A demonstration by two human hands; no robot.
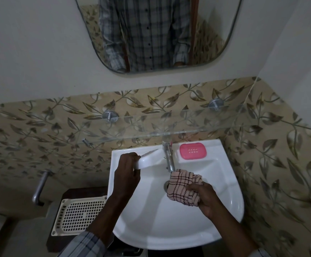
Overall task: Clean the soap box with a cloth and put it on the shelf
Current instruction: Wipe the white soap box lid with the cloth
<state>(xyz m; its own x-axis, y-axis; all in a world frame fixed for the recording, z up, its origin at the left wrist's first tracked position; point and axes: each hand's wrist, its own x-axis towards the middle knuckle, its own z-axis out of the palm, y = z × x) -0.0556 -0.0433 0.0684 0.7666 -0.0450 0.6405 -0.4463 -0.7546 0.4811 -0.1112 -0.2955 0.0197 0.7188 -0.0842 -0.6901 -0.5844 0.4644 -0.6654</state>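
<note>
Soap box (149, 160) in curled left fingers (130, 157), checked cloth (183, 186) in curled right fingers (192, 188).

No readable text, label, brand name, number or sign is showing anywhere in this dim view.
</note>
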